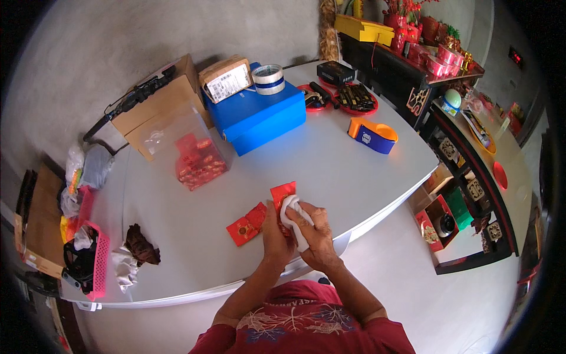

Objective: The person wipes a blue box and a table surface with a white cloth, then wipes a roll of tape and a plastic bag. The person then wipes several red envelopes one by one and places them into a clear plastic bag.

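Near the table's front edge my left hand (275, 235) is closed around a red packet (283, 190), whose top end sticks up past the fingers. My right hand (319, 237) grips a folded white cloth (290, 206) and presses it against the packet's right side. The lower part of the packet is hidden between my hands. Just left of them, red packets (243, 230) lie flat and overlapping on the grey table (330, 159). Farther back to the left stands a clear plastic box (221, 154) with many small red packets inside.
Behind are a blue box (259, 121), a tape roll (268, 79) and a cardboard box (171, 97). An orange and blue strap (374, 135) lies at right. A pink basket (101, 259) and a brown cloth (141, 245) are at left. A dark shelf (477, 258) stands right.
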The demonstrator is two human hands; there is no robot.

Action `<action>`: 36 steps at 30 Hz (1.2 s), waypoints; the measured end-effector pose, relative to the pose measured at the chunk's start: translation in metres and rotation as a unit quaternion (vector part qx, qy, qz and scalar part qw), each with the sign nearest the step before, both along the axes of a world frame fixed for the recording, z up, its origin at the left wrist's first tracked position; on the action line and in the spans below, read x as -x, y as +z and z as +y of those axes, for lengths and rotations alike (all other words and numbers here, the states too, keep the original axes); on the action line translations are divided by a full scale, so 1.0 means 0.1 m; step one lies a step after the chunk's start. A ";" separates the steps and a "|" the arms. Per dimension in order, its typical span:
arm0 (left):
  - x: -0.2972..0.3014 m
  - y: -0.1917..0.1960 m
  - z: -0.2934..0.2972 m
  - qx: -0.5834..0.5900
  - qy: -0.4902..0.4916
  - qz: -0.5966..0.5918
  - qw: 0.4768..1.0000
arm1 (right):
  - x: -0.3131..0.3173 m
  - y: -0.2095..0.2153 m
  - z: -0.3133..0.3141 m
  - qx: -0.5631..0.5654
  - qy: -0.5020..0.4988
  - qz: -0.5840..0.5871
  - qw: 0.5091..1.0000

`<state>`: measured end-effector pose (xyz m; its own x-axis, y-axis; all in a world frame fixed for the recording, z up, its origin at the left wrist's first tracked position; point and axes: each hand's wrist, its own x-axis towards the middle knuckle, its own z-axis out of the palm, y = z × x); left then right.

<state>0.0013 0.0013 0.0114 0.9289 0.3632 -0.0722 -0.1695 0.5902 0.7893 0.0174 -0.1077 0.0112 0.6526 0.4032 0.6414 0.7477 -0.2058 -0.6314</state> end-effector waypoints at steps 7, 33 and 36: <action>0.01 0.07 -0.07 0.113 -0.067 0.004 0.991 | -0.19 0.13 0.01 0.030 -0.146 -0.007 0.989; -0.04 -0.17 0.27 0.114 -0.088 0.005 0.990 | 0.11 0.11 -0.06 0.101 0.119 0.023 0.987; -0.02 -0.05 0.24 0.084 -0.055 0.015 0.995 | 0.01 0.11 -0.10 0.020 0.146 0.040 0.988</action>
